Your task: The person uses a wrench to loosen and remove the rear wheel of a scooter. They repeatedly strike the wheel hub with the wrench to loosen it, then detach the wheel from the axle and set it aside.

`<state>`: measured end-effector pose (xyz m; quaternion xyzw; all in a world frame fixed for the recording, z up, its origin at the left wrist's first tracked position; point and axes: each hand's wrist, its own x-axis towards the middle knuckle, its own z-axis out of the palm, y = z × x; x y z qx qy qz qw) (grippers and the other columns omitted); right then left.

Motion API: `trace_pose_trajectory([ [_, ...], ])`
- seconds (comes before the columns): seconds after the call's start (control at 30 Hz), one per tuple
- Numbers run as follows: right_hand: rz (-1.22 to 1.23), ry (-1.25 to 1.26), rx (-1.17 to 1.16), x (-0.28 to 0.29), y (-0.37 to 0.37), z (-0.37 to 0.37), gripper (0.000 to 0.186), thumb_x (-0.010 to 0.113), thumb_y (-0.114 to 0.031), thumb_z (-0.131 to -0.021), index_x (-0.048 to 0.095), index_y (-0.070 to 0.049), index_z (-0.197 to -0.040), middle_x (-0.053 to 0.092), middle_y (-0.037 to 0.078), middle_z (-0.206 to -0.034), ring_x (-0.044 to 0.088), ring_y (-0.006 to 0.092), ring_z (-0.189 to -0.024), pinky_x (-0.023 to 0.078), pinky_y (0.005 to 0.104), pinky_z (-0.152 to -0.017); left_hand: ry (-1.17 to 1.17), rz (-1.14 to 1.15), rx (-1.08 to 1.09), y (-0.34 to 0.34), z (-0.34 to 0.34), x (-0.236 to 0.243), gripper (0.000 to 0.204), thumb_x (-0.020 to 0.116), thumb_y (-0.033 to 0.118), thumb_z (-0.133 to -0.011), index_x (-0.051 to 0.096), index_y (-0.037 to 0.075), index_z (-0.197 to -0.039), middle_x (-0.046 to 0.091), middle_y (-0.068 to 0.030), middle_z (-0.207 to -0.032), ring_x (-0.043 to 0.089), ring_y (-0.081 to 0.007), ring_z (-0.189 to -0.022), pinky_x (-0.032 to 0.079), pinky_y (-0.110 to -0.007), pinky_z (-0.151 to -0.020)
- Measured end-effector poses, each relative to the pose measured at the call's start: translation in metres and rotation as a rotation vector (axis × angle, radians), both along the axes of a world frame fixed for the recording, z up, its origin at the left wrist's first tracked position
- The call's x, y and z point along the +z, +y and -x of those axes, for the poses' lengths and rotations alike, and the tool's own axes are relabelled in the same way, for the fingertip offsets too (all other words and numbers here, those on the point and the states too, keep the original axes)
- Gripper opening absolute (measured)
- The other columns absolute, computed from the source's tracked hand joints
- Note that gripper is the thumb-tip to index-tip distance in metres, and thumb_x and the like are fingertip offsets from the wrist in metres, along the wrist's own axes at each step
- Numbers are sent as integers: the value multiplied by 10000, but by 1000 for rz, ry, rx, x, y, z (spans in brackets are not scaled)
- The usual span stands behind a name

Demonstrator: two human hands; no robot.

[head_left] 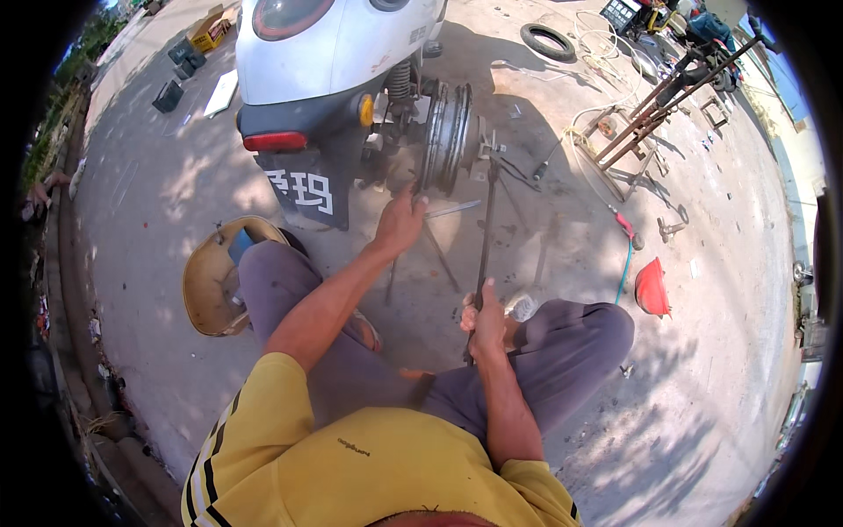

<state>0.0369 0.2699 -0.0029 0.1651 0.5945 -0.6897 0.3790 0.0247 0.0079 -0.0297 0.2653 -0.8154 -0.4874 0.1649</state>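
A white electric scooter [307,61] stands ahead with its rear toward me. Its bare wheel rim [446,136] carries no tire. My left hand [399,227] is closed at the rim's near lower edge, around a flat metal bar [455,209] whose pale end points right. Lower and to the right, my right hand [487,323] wraps round the lower part of a long dark metal bar [488,228]. That bar runs up to a bracket [491,149] at the wheel's axle. Thin dark rods [442,255] show between the rim and my legs.
A tan tub [198,285] stands beside my left knee. To the right lie a red cup-shaped container [651,288] and a red air gun [623,223] on a blue hose. Farther back are a loose tire [547,41], a rusty metal stand [628,132] and dark battery-like blocks [168,97].
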Motion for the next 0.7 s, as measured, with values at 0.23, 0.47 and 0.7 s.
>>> trace_pose_trajectory([
  [0.23, -27, 58, 22, -3, -3, 0, 613, 464, -566, -1082, 566, -22, -818, 388, -17, -525, 336, 118, -427, 289, 287, -442, 6, 115, -29, -6, 1, -24, 582, 563, 254, -1012, 426, -17, -1509, 630, -357, -1278, 598, -518, -1201, 470, -532, -1032],
  [0.47, 11, 31, 28, -9, 1, -2, 618, 474, -587, -1073, 567, -27, -826, 367, -25, -515, 332, 121, -418, 290, 295, -437, 5, 95, 31, -12, 2, -41, 506, 559, 251, -1021, 518, -29, -1440, 647, -333, -1277, 622, -491, -1193, 480, -495, -1035],
  [0.7, -1, 24, -9, -13, 6, -1, 615, 473, -592, -1072, 555, -22, -857, 339, -30, -519, 326, 121, -425, 281, 292, -438, 225, 0, 101, -9, 7, 18, 347, 567, 201, -1025, 649, -19, -1280, 726, -246, -1143, 687, -408, -1101, 508, -443, -959],
])
